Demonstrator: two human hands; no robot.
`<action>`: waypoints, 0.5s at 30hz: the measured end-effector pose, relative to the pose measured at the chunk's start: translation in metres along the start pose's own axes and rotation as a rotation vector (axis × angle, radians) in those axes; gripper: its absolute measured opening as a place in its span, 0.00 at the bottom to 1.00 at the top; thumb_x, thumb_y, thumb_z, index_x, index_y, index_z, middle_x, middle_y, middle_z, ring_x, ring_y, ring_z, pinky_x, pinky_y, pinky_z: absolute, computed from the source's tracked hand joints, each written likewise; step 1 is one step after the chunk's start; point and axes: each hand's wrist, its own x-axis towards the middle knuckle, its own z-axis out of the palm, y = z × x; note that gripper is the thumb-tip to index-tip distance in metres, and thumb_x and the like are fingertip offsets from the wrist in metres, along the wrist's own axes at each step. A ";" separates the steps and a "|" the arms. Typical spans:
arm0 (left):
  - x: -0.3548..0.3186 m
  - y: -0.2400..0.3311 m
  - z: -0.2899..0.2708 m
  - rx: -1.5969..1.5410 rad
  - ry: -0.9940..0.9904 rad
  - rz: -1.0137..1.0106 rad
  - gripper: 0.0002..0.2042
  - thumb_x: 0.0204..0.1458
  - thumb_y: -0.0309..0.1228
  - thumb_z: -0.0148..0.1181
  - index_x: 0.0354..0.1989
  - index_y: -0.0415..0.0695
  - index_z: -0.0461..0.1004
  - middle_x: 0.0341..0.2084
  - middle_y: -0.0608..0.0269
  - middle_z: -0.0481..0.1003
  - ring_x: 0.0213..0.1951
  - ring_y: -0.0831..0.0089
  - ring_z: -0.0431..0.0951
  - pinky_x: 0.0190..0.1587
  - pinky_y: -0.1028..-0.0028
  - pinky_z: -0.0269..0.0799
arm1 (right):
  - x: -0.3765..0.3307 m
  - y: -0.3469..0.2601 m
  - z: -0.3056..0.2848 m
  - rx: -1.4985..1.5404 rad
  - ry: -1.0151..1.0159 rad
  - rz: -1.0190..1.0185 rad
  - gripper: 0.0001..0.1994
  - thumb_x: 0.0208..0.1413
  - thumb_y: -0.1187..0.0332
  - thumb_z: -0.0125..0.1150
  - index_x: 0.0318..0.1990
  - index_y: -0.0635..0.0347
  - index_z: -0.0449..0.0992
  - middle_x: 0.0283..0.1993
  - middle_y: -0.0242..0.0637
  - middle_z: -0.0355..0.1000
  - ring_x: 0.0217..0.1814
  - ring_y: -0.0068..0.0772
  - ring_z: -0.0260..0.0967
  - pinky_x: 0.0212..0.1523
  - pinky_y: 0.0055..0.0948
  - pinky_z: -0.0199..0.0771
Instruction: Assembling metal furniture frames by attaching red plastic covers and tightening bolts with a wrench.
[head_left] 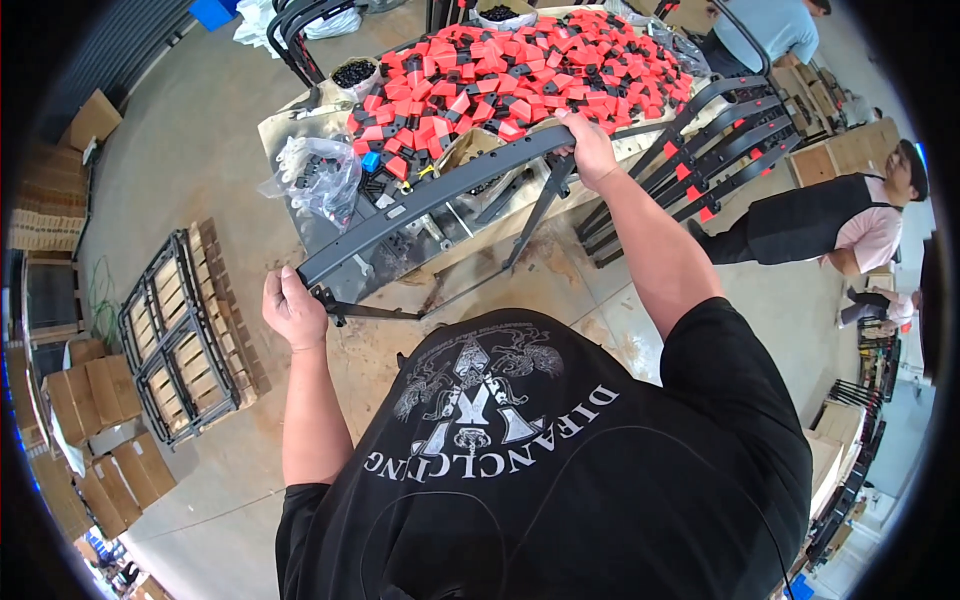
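Two-handed, held a black metal frame [440, 192] aslant, partly over the near side of a table [278, 138]. Gripped its left end with the left hand [295, 308], closing thumb and fingers around it; clasped its right end with the right hand [592, 150], pinching it between thumb and fingers. Had beyond it, on the table, a heap of red and black parts [530, 70]; to the left, a clear plastic bag [325, 180]; to the right, more stacked frames [740, 140].
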 end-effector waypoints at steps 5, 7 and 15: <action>-0.001 -0.004 -0.004 -0.009 0.004 0.005 0.16 0.64 0.31 0.53 0.22 0.40 0.65 0.19 0.69 0.62 0.25 0.78 0.59 0.28 0.73 0.58 | -0.013 -0.019 0.013 -0.158 0.104 0.000 0.18 0.65 0.52 0.57 0.31 0.56 0.75 0.28 0.28 0.69 0.30 0.22 0.63 0.34 0.25 0.61; -0.001 -0.002 -0.005 -0.020 -0.013 0.003 0.15 0.64 0.31 0.52 0.23 0.40 0.65 0.19 0.69 0.62 0.26 0.78 0.59 0.28 0.73 0.58 | -0.010 -0.022 -0.003 -0.052 0.175 -0.051 0.18 0.66 0.51 0.55 0.33 0.56 0.75 0.28 0.27 0.69 0.31 0.20 0.63 0.36 0.25 0.63; -0.006 -0.023 -0.007 -0.014 0.060 -0.112 0.14 0.65 0.31 0.48 0.25 0.40 0.68 0.20 0.72 0.60 0.26 0.80 0.58 0.29 0.74 0.54 | 0.065 0.059 -0.102 -0.552 0.087 0.092 0.14 0.57 0.63 0.64 0.43 0.65 0.78 0.38 0.36 0.79 0.38 0.26 0.75 0.40 0.28 0.74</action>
